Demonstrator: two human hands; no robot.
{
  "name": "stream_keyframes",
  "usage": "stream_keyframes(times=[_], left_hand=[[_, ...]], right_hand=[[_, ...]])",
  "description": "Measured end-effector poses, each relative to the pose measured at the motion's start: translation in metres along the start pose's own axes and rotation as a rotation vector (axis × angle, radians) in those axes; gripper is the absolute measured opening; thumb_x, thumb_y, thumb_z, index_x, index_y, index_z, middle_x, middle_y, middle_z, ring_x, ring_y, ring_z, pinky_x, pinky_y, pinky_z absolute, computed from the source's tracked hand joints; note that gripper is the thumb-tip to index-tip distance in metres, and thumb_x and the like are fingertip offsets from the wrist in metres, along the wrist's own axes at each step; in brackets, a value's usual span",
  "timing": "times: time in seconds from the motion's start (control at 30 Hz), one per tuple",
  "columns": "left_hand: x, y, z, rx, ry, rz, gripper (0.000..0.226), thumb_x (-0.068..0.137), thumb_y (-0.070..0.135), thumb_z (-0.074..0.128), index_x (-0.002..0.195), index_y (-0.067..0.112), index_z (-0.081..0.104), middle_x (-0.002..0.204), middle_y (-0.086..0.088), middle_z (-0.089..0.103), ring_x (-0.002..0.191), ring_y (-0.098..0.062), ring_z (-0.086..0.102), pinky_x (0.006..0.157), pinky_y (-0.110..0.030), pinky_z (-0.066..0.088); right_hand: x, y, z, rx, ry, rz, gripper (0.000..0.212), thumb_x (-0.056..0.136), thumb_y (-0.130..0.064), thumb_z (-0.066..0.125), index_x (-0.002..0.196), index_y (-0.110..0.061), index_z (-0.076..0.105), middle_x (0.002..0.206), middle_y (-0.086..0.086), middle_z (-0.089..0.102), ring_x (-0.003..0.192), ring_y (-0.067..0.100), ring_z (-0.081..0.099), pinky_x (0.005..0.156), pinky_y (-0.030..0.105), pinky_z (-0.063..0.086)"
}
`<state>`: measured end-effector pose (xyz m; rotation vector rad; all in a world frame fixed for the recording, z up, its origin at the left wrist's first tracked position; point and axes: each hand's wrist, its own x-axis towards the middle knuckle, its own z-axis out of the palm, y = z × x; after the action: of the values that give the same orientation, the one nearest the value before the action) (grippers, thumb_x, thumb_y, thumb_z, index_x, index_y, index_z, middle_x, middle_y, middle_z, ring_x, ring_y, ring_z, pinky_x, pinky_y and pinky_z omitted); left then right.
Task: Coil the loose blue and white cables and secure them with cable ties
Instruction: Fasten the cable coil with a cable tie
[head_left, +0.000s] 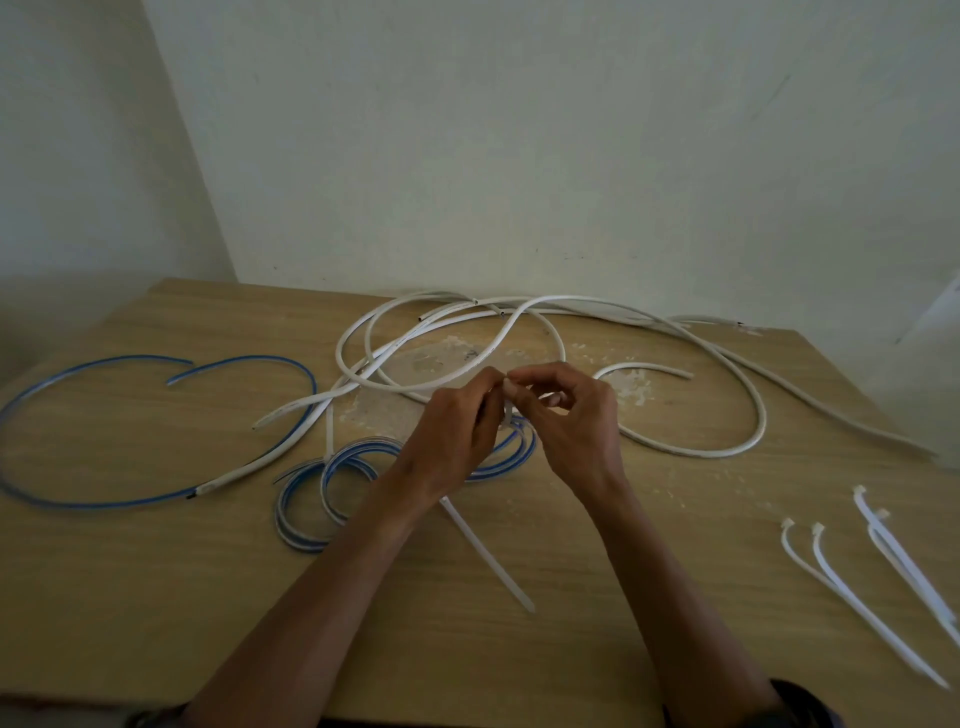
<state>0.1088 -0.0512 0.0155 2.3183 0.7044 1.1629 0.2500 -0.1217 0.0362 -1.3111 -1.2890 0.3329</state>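
Both hands sit mid-frame, fingers curled, fingertips meeting. Left hand and right hand each pinch the cable tie where it crosses the blue-and-white coil. The tie head and the bound spot are hidden behind the fingers. The tie's flat white tail runs out from under the left wrist toward lower centre and lies on the tabletop.

The coil is several turns of flat blue cable with a white stripe, left of centre. The left forearm covers its right side.

Around it:
- Loose blue cable, thin, in a wide open arc across the left of the frame, uncoiled.
- White cables, round and glossy, tangled in big loops behind the hands, running along the back edge and off to the right.
- Short white offcut, curved, right of the hands.
- Spare ties, white plastic, square heads, lying loose at lower right.
- Pale flakes scattered on the surface behind the right hand.

The tabletop is light wood-grain laminate. A plain off-white wall stands behind it.
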Motion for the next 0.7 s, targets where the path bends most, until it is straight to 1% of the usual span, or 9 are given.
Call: stream_keyframes(times=[0.07,0.17,0.23,0.3,0.4,0.5,0.6,0.67,0.7], left_hand=[[-0.001,0.000,-0.001,-0.039,-0.007,-0.032,0.023,0.108,0.023,0.043,0.102,0.014,0.063,0.071,0.002,0.064,0.057,-0.013,0.061,0.054,-0.039,0.048],[0.000,0.007,-0.001,-0.152,0.001,-0.099,0.031,0.109,0.027,0.041,0.095,0.013,0.065,0.063,0.008,0.058,0.055,-0.008,0.055,0.053,-0.032,0.044],[0.001,0.012,-0.001,-0.212,-0.032,-0.149,0.033,0.109,0.028,0.042,0.106,0.009,0.069,0.058,0.014,0.057,0.052,-0.003,0.052,0.053,-0.021,0.038],[0.002,0.017,-0.003,-0.234,-0.076,-0.152,0.031,0.108,0.024,0.044,0.117,0.005,0.067,0.059,0.023,0.058,0.052,0.003,0.052,0.055,-0.010,0.035],[0.002,0.022,-0.009,-0.242,-0.140,-0.150,0.028,0.108,0.022,0.046,0.116,0.005,0.067,0.059,0.027,0.057,0.051,0.003,0.051,0.055,-0.010,0.035],[0.003,0.021,-0.014,-0.272,-0.196,-0.170,0.027,0.107,0.024,0.046,0.109,0.009,0.068,0.057,0.022,0.057,0.049,0.002,0.048,0.053,-0.012,0.034],[0.005,0.018,-0.019,-0.349,-0.266,-0.190,0.024,0.107,0.028,0.046,0.104,0.014,0.066,0.059,0.010,0.054,0.046,-0.001,0.041,0.048,-0.016,0.033],[0.006,0.018,-0.021,-0.372,-0.287,-0.213,0.026,0.107,0.023,0.046,0.102,0.007,0.065,0.064,0.003,0.055,0.045,0.000,0.042,0.047,-0.014,0.033],[0.006,0.018,-0.021,-0.362,-0.294,-0.223,0.026,0.108,0.020,0.046,0.101,0.003,0.065,0.064,0.006,0.056,0.046,0.001,0.045,0.048,-0.012,0.034]], right_hand=[[0.003,0.003,-0.002,0.010,-0.024,0.043,0.012,0.089,-0.017,0.077,0.096,-0.027,0.078,0.093,-0.011,0.077,0.086,0.011,0.072,0.079,0.044,0.057],[0.005,0.008,-0.005,-0.051,-0.040,0.010,0.012,0.090,-0.018,0.076,0.094,-0.029,0.078,0.095,-0.011,0.075,0.089,0.009,0.069,0.076,0.025,0.048],[0.005,0.007,-0.007,-0.113,-0.051,-0.046,0.013,0.089,-0.019,0.076,0.094,-0.031,0.076,0.096,-0.012,0.072,0.090,0.008,0.065,0.077,0.012,0.042],[0.006,0.005,-0.008,-0.119,-0.061,-0.070,0.014,0.089,-0.019,0.077,0.094,-0.032,0.075,0.097,-0.011,0.072,0.092,0.008,0.064,0.077,0.009,0.041],[0.007,0.007,-0.012,-0.053,-0.073,-0.015,0.013,0.088,-0.021,0.077,0.093,-0.033,0.076,0.097,-0.010,0.073,0.093,0.008,0.066,0.080,0.013,0.044],[0.007,0.006,-0.014,0.097,-0.103,0.101,0.009,0.087,-0.019,0.078,0.093,-0.026,0.078,0.098,-0.004,0.075,0.092,0.015,0.072,0.082,0.031,0.056],[0.007,0.003,-0.015,0.255,-0.117,0.188,0.007,0.089,-0.007,0.074,0.092,-0.012,0.077,0.097,0.003,0.075,0.089,0.013,0.073,0.077,0.024,0.057],[0.007,0.003,-0.014,0.277,-0.128,0.213,0.006,0.090,-0.007,0.072,0.092,-0.010,0.077,0.098,0.007,0.075,0.093,0.016,0.073,0.082,0.026,0.057],[0.007,0.005,-0.015,0.284,-0.123,0.221,0.005,0.091,-0.010,0.072,0.092,-0.010,0.077,0.098,0.008,0.076,0.096,0.019,0.073,0.086,0.030,0.057]])
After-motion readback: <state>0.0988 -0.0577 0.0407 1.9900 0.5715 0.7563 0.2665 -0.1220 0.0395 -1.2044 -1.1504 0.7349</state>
